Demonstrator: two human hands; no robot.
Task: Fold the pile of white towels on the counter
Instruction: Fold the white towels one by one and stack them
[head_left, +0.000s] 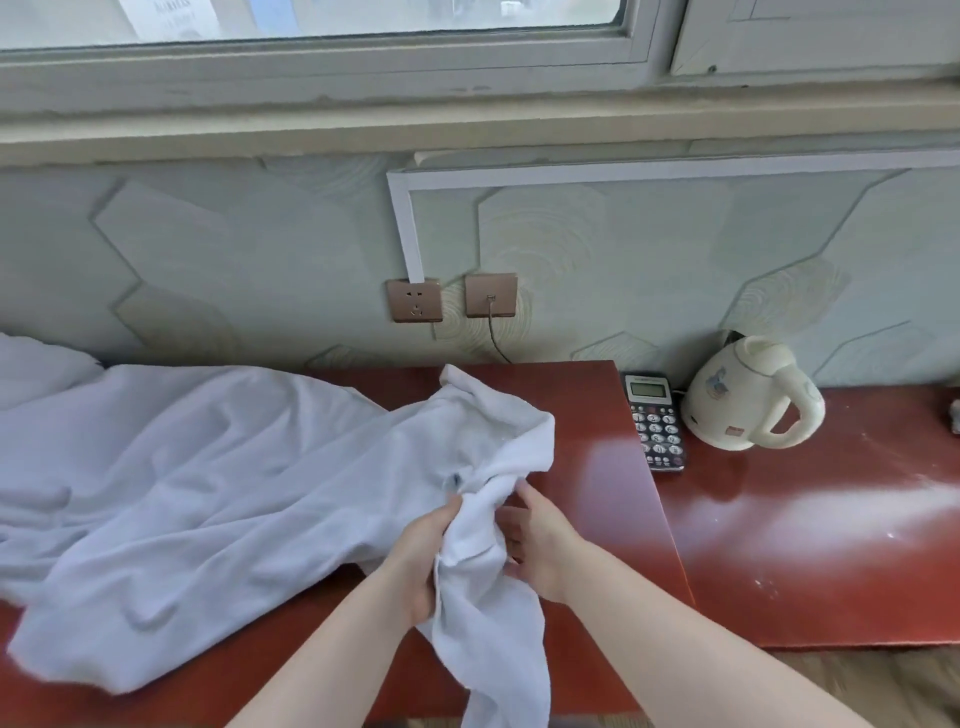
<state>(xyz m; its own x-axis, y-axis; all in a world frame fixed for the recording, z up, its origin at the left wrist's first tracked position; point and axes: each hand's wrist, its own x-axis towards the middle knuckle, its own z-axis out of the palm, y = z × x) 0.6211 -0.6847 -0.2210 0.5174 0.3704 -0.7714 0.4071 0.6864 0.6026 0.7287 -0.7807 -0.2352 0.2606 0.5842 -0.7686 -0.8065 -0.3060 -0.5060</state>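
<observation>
A large white towel (197, 493) lies spread and rumpled over the left half of the red-brown counter (597, 467). Its right end is bunched up between both hands, and a strip of it hangs down past the counter's front edge. My left hand (426, 551) grips the bunched cloth from the left. My right hand (535, 540) holds the same bunch from the right, fingers curled into the fabric. More white cloth (36, 364) lies at the far left against the wall.
A dark desk phone (655, 422) and a cream electric kettle (748, 395) stand on the lower counter section at the right. Two wall sockets (452, 300) sit above the counter, one with a cable plugged in. A window sill runs along the top.
</observation>
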